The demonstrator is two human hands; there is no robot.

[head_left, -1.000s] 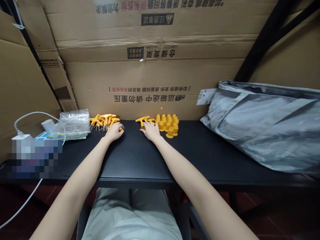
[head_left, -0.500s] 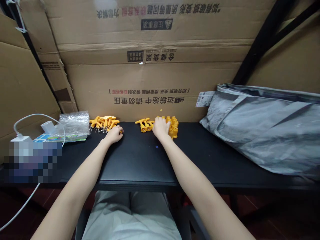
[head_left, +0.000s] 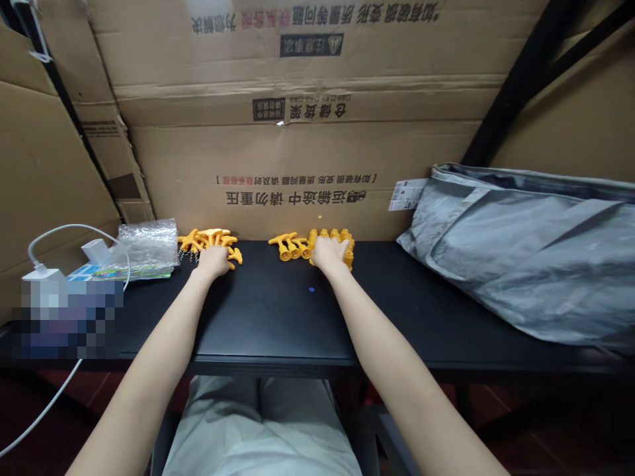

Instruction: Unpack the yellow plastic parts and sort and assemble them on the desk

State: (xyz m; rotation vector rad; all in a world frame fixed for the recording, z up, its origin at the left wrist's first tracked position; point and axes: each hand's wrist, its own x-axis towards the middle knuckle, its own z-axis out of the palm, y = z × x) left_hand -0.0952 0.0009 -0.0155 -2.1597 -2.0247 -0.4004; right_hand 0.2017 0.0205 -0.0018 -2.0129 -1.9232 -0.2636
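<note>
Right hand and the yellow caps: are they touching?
Touching. In the head view the right hand lies on the yellow caps and covers most of them.

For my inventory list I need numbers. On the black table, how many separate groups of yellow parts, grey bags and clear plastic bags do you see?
Yellow part groups: 3 (pile at the left hand, small row, cluster at the right hand)
Grey bag: 1
Clear plastic bag: 1
Total: 5
Single yellow pieces are too small to count.
</note>
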